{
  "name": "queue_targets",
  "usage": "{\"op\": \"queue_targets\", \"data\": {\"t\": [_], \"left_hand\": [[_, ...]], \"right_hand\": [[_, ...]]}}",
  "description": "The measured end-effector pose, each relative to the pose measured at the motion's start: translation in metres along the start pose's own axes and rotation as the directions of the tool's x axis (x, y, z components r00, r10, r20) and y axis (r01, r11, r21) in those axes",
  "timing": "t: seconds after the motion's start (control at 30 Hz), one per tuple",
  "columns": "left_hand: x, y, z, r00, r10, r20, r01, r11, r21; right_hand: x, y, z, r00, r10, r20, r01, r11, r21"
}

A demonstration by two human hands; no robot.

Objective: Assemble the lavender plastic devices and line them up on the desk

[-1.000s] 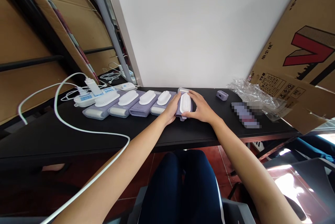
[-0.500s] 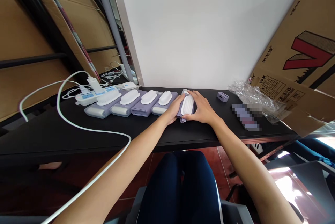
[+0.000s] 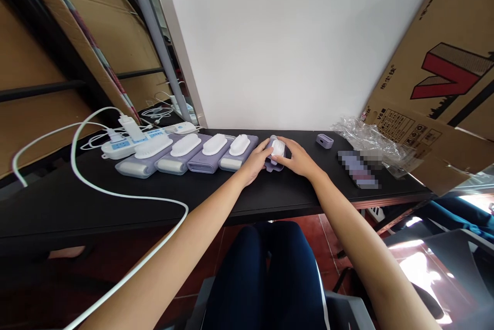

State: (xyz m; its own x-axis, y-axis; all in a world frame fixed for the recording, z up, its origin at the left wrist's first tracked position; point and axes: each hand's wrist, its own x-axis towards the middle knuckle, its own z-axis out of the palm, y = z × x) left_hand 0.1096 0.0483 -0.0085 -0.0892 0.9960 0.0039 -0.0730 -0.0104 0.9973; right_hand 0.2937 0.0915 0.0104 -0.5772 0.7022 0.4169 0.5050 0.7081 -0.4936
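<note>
My left hand (image 3: 253,164) is closed around the left side of a purple block with a white oval piece (image 3: 277,149). From the opposite side my right hand (image 3: 299,158) grips the same block, its thumb near the front of the white oval. Fingers cover both flanks of the block, and a small purple tab shows at its near end. Just left of my hands, several similar purple blocks stand in a row, each topped by a white ribbed oval piece; the nearest is a purple block (image 3: 238,154), beside another purple block (image 3: 210,159).
A white power strip (image 3: 116,150) with plugs and cables lies at the left on the black table (image 3: 154,206). To the right are a small purple case (image 3: 324,140), a phone (image 3: 358,170), crumpled clear plastic (image 3: 366,139) and a large cardboard box (image 3: 432,93). A white cable crosses my left forearm.
The held block has tilted, so its white oval now looks shorter. My fingers have shifted around it, while both hands keep their grip. The whole view has swung slightly.
</note>
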Motion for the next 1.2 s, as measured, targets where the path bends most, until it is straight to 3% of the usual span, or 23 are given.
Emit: {"op": "queue_targets", "data": {"t": [0.17,0.3,0.43,0.5,0.63,0.8,0.93,1.1,1.13,1.2], "left_hand": [[0.007,-0.009,-0.002,0.99,0.134,0.048,-0.137,0.988,0.068],[0.007,-0.009,0.001,0.986,0.153,0.07,-0.161,0.979,0.125],[0.004,-0.004,0.004,0.982,0.157,0.107,-0.17,0.978,0.119],[0.002,-0.003,0.005,0.979,0.17,0.111,-0.182,0.977,0.114],[0.0,-0.002,0.006,0.98,0.178,0.088,-0.187,0.976,0.109],[0.0,-0.002,0.005,0.983,0.165,0.076,-0.172,0.98,0.101],[-0.001,-0.001,0.005,0.986,0.158,0.057,-0.163,0.98,0.113],[-0.002,0.002,0.004,0.985,0.174,-0.025,-0.168,0.974,0.15],[-0.003,0.003,0.004,0.981,0.19,-0.032,-0.183,0.97,0.161],[-0.003,0.004,0.004,0.971,0.234,-0.044,-0.222,0.957,0.186]], "right_hand": [[0.003,0.007,0.0,0.995,0.05,-0.087,-0.06,0.991,-0.122],[0.005,0.016,-0.008,0.975,0.133,-0.18,-0.164,0.972,-0.17],[0.003,0.023,-0.019,0.885,0.35,-0.307,-0.423,0.88,-0.215],[0.001,0.024,-0.021,0.848,0.451,-0.278,-0.515,0.824,-0.235],[-0.002,0.026,-0.018,0.838,0.533,-0.12,-0.542,0.784,-0.302],[0.001,0.041,-0.015,0.749,0.654,-0.105,-0.651,0.697,-0.3],[0.001,0.047,-0.017,0.746,0.658,-0.1,-0.659,0.709,-0.252],[-0.002,0.03,-0.024,0.692,0.653,-0.309,-0.708,0.697,-0.114],[-0.002,0.026,-0.024,0.699,0.632,-0.335,-0.686,0.725,-0.065],[-0.001,0.02,-0.024,0.773,0.534,-0.342,-0.551,0.833,0.054]]}}
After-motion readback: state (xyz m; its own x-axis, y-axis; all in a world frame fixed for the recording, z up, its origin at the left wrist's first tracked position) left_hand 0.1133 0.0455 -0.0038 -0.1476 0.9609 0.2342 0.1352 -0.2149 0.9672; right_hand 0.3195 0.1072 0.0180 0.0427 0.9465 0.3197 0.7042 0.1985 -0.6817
